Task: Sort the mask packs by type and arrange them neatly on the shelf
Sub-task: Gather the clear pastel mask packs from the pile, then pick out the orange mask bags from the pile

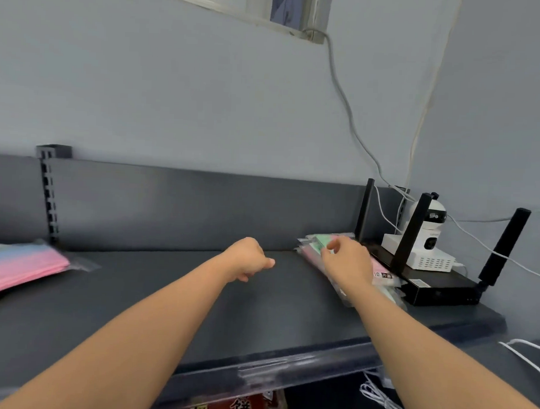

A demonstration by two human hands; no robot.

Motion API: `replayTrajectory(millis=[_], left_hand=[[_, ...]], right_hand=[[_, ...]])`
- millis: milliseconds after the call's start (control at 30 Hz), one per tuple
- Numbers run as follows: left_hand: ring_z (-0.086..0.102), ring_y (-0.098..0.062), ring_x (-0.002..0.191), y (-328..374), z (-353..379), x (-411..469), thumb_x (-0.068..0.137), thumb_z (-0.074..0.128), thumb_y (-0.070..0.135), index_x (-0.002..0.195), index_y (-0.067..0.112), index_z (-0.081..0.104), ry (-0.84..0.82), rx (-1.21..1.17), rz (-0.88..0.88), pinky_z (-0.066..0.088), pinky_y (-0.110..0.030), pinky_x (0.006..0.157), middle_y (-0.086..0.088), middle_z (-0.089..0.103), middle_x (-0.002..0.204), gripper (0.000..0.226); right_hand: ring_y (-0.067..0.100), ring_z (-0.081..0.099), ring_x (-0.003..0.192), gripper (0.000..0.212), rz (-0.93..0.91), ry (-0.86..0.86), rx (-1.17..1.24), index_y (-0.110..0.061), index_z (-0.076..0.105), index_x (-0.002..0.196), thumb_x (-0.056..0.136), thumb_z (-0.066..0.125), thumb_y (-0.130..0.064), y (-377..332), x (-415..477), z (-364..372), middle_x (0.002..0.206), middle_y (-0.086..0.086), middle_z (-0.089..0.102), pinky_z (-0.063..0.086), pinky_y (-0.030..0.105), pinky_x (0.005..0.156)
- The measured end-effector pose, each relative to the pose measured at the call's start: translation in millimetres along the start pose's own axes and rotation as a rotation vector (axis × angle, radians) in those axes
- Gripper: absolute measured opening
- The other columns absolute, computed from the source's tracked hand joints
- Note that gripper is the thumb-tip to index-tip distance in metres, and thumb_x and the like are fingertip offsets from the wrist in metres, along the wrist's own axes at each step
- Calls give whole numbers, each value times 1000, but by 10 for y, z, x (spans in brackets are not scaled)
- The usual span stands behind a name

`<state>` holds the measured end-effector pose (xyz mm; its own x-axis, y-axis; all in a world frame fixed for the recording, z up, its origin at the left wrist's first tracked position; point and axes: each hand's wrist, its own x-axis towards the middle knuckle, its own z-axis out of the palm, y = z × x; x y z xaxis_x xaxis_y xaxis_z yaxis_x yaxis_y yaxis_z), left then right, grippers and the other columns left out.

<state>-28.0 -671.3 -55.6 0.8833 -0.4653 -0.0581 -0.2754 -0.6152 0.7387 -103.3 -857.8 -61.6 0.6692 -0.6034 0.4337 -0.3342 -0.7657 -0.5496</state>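
On the shelf's far right, just beside the router, fingers of the right hand seem to pinch the green pack atop the mask pack pile, the left hand curled on nothing, and a hasty pull could slide the slick packs underneath askew.

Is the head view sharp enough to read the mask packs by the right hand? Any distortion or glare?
Head view: the mask packs by the right hand are soft, their print unreadable; the wide lens bows the shelf front edge; light is flat, with faint glare on the clear strip there.
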Motion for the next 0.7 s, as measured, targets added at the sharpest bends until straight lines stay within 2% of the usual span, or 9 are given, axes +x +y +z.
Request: replayTrajectory(millis=[67, 133, 200, 267, 367, 533, 700], left_hand=[[66, -28, 91, -150, -241, -197, 93, 59, 27, 113, 5, 66, 53, 89, -17, 58, -35, 82, -8, 61, 94, 31], [67, -29, 93, -304, -489, -384, 94, 58, 26, 111, 8, 66, 104, 179, -33, 57, -38, 87, -10, 64, 101, 26], [62, -27, 84, -463, -741, -585, 94, 57, 25, 98, 11, 62, 161, 286, -37, 56, -37, 86, -12, 66, 101, 15], [59, -25, 84, -646, -989, -798, 93, 57, 25, 91, 14, 59, 229, 388, -49, 53, -35, 84, -9, 66, 100, 11], [60, -29, 87, -960, -1343, -1118, 89, 57, 21, 75, 10, 58, 306, 508, -89, 47, -30, 73, -8, 63, 83, 18], [63, -29, 98, -1519, -1930, -1739, 85, 58, 19, 97, 9, 69, 424, 630, -174, 53, -35, 84, -10, 68, 104, 19], [61, -25, 107, -2113, -2510, -2345, 88, 56, 17, 113, 15, 68, 504, 697, -240, 50, -33, 89, -4, 66, 119, 28]], right_hand=[[27, 63, 102, 15, -51, -129, -12, -27, 59, 72, 85, 61, -33, -228, -101, 97, 95, 2, 70, 49, 33, 81], [25, 62, 105, 12, -102, -239, -36, -28, 62, 79, 85, 63, -38, -472, -212, 196, 100, 0, 71, 49, 31, 82], [22, 62, 106, 14, -168, -315, -32, -28, 67, 91, 86, 64, -41, -741, -343, 285, 104, -2, 71, 49, 31, 83], [20, 63, 103, 17, -241, -378, -32, -28, 68, 95, 86, 63, -42, -1022, -495, 367, 104, -5, 70, 49, 30, 82], [17, 63, 99, 17, -327, -482, -8, -26, 67, 96, 87, 64, -40, -1462, -762, 486, 99, -8, 67, 51, 30, 81], [16, 63, 98, 11, -442, -569, 34, -28, 64, 89, 82, 71, -32, -2233, -1296, 713, 99, -8, 67, 52, 31, 84], [18, 63, 101, 21, -510, -634, 89, -21, 69, 102, 81, 72, -24, -2945, -1920, 906, 106, -5, 67, 52, 32, 87]])
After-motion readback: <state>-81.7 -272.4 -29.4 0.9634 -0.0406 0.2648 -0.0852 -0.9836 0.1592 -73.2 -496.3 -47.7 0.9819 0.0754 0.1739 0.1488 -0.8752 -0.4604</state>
